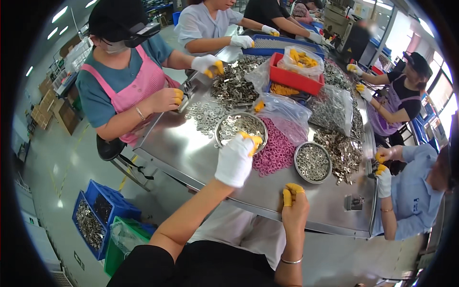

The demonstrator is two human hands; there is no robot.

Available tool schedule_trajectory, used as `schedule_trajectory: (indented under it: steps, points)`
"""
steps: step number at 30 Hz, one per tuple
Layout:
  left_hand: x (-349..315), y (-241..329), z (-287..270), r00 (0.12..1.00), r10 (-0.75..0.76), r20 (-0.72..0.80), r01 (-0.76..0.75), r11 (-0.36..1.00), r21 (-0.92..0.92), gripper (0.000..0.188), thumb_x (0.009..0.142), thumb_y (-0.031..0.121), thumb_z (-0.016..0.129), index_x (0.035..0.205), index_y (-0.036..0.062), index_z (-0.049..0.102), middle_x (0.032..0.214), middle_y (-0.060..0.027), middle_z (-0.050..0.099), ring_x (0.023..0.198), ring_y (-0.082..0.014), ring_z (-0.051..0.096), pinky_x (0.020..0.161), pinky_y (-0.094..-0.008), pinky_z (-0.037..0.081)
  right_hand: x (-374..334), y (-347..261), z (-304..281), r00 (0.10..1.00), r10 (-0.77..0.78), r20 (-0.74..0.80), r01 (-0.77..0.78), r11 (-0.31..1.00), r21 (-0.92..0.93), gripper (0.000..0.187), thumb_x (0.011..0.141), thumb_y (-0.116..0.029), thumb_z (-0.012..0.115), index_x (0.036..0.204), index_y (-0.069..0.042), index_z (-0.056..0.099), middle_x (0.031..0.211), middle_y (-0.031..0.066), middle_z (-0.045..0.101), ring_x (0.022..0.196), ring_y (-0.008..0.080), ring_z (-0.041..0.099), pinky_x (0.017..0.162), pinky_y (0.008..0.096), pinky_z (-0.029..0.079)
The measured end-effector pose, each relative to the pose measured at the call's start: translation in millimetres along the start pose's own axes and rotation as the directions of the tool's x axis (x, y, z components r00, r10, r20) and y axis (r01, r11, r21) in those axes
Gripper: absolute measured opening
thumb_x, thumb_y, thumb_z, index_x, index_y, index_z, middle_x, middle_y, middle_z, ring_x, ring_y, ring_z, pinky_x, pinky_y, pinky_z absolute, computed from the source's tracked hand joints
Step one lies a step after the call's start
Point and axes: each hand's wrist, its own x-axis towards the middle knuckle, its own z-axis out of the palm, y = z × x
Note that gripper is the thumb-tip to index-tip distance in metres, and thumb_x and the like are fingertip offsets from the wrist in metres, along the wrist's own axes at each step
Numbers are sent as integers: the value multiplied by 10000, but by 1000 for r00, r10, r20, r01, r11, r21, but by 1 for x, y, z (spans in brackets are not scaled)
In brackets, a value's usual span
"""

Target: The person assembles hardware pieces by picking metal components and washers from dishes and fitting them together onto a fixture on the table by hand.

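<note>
My left hand (pixel 234 162), in a white glove with yellow fingertip covers, reaches over the near rim of a round metal bowl (pixel 217 138) of small flat metal pieces (pixel 239 123). Its fingers are bent together at the bowl's right side; whatever they pinch is hidden. My right hand (pixel 295 208), ungloved but with yellow covers on thumb and finger, is closed just above the table's near edge. I cannot see what it holds, if anything. Between the hands lies a heap of pink rings (pixel 273 150). A second metal bowl (pixel 296 168) with small silvery parts stands beyond my right hand.
Heaps of metal parts (pixel 234 79), a red bin (pixel 294 82) and plastic bags (pixel 331 111) cover the steel table's (pixel 174 153) middle. A metal fixture (pixel 354 203) stands near the right corner. Co-workers sit around. Blue crates (pixel 91 217) are on the floor at left.
</note>
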Motion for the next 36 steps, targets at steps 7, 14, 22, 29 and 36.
schedule_trajectory:
  steps: [7,14,22,29,36]
  points:
    - [-76,41,-6,930,251,267,-273,961,46,178,805,105,640,976,113,690,873,-52,622,692,-234,591,596,-328,482,1,-1,2,988,-155,-8,155,986,-68,155,859,-29,665,1012,-41,647,926,92,659,741,263,616,682,346,497]
    - [-74,36,-21,978,83,192,-25,958,-285,238,783,82,655,1017,86,696,910,-80,680,728,-246,626,623,-327,492,-1,-6,4,988,-155,0,154,983,-97,167,851,-24,671,1014,-46,647,922,87,657,734,257,611,680,341,495]
    - [-37,-82,-70,839,-496,-226,439,861,-258,167,863,13,568,1016,29,630,934,-97,692,765,-264,629,740,-357,497,2,-15,-3,985,-171,31,174,980,-95,165,865,3,653,1024,-40,645,928,80,654,735,218,603,684,321,495]
    - [-62,-16,-49,928,-323,185,369,867,-336,222,848,-35,588,1058,17,639,875,-81,691,737,-201,645,683,-300,510,3,-38,12,950,35,309,-201,826,526,144,896,32,621,1031,-15,640,1025,64,650,747,136,569,682,249,477]
    - [-60,14,-24,837,-408,365,548,625,-556,200,819,-62,630,998,19,668,863,-71,683,684,-171,631,633,-248,506,10,-36,3,926,86,369,-251,869,427,141,897,20,630,1029,-20,659,1076,60,638,747,115,546,655,236,456]
